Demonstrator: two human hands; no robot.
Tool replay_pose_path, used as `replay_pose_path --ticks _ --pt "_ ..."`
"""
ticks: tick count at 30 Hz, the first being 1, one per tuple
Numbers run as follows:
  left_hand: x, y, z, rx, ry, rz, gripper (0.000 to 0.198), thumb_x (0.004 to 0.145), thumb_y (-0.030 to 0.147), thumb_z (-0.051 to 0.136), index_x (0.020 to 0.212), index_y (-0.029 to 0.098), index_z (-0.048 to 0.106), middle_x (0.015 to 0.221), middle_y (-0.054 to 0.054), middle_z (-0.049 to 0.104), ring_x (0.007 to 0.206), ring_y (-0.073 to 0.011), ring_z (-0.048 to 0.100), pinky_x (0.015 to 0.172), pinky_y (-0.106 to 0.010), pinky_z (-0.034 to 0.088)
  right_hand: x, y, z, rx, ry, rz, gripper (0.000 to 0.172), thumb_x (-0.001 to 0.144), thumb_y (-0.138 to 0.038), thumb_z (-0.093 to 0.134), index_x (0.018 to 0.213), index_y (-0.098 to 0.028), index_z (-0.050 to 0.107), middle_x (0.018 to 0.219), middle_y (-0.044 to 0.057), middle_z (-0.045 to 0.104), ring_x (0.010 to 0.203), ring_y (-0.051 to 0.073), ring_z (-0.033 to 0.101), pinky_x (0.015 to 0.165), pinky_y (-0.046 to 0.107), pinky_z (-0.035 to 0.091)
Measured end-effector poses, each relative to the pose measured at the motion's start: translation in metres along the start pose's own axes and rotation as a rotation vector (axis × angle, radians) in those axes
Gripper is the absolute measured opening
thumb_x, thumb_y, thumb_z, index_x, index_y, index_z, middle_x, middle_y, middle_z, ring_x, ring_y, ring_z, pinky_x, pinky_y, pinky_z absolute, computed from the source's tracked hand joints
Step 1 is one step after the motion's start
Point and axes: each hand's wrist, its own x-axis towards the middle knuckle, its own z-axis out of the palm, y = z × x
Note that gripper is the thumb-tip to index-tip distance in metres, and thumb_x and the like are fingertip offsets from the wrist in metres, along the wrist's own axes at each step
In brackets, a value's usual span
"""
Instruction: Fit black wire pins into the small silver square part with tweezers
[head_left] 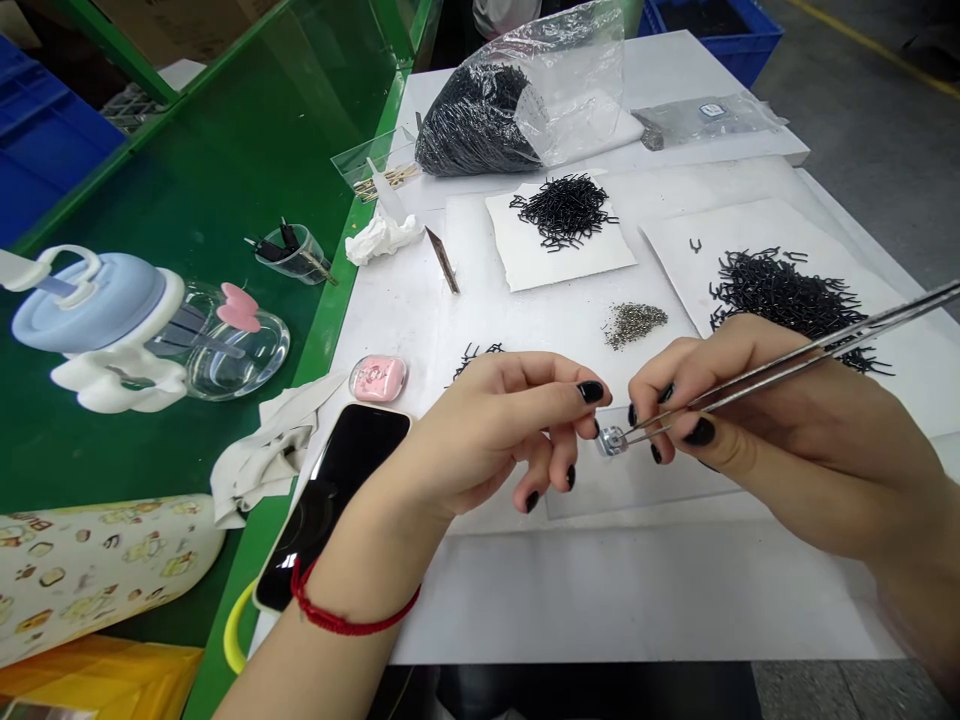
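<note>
A right hand [780,440] pinches tweezers [825,342] shut on a tiny metal part [611,441], tips steady above a clear sheet [637,485]; the left hand [487,430], loosely curled and empty, hovers just beside

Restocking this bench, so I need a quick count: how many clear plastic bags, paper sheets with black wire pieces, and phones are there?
Clear plastic bags: 2
Paper sheets with black wire pieces: 2
Phone: 1
Total: 5
</note>
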Motion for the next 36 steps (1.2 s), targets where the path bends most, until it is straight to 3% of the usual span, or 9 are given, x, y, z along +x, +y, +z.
replay_pose_path --ticks 13,16,19,23,29,33,36 --pt "0.000 0.000 0.001 -0.003 0.005 -0.001 0.015 0.081 0.011 0.057 0.066 0.011 0.061 0.051 0.003 0.062 0.025 -0.0029 0.045 0.025 -0.010 0.037 0.001 -0.001 0.001 -0.006 0.003 -0.019 0.014 0.088 -0.012 0.054 0.093 -0.025 0.053 0.089 0.002 0.058 0.073 0.010 0.061 0.061 0.024 0.052" --pt "0.000 -0.001 0.001 -0.004 0.006 -0.002 0.013 0.078 0.012 0.061 0.065 0.011 0.062 0.051 0.003 0.062 0.025 -0.0028 0.045 0.025 -0.010 0.036 0.000 -0.001 0.003 0.006 0.061 0.015 0.011 0.085 -0.024 0.061 0.094 -0.027 0.056 0.088 0.004 0.060 0.074 0.016 0.062 0.060 0.030 0.053" --pt "0.000 0.000 0.001 -0.007 0.005 -0.006 0.012 0.077 0.013 0.064 0.065 0.011 0.062 0.051 0.003 0.062 0.024 -0.0025 0.044 0.025 -0.010 0.035 0.001 -0.001 0.008 0.035 0.174 0.050 0.025 0.079 -0.041 0.069 0.098 -0.028 0.060 0.089 0.007 0.062 0.077 0.022 0.062 0.060 0.036 0.053" --pt "0.000 0.000 0.000 -0.012 0.002 -0.005 0.012 0.077 0.013 0.062 0.065 0.011 0.062 0.052 0.003 0.063 0.024 -0.0029 0.045 0.025 -0.010 0.036 0.001 -0.001 0.012 0.043 0.204 0.055 0.030 0.077 -0.048 0.068 0.099 -0.028 0.062 0.089 0.008 0.062 0.080 0.023 0.062 0.062 0.037 0.054" --pt "0.001 0.000 0.000 -0.009 0.003 -0.002 0.012 0.078 0.012 0.061 0.066 0.011 0.062 0.052 0.003 0.063 0.027 -0.0036 0.048 0.025 -0.010 0.036 0.002 -0.002 0.005 -0.007 0.077 0.016 0.010 0.085 -0.028 0.062 0.093 -0.027 0.058 0.087 0.005 0.060 0.076 0.018 0.061 0.061 0.032 0.053" --pt "0.000 -0.001 0.001 -0.008 0.004 -0.007 0.012 0.078 0.013 0.061 0.066 0.011 0.062 0.053 0.003 0.062 0.027 -0.0030 0.047 0.025 -0.010 0.035 0.001 -0.003 0.000 -0.029 -0.009 -0.019 0.014 0.087 -0.013 0.056 0.092 -0.026 0.053 0.088 0.002 0.059 0.074 0.010 0.060 0.064 0.025 0.052" --pt "0.001 -0.002 0.000 -0.005 0.001 0.003 0.009 0.076 0.014 0.063 0.067 0.012 0.062 0.057 0.004 0.062 0.030 -0.0036 0.050 0.025 -0.011 0.036 -0.002 -0.004 -0.004 0.047 0.051 0.006 0.013 0.087 -0.014 0.057 0.093 -0.026 0.055 0.089 0.002 0.060 0.071 0.012 0.062 0.058 0.026 0.052"
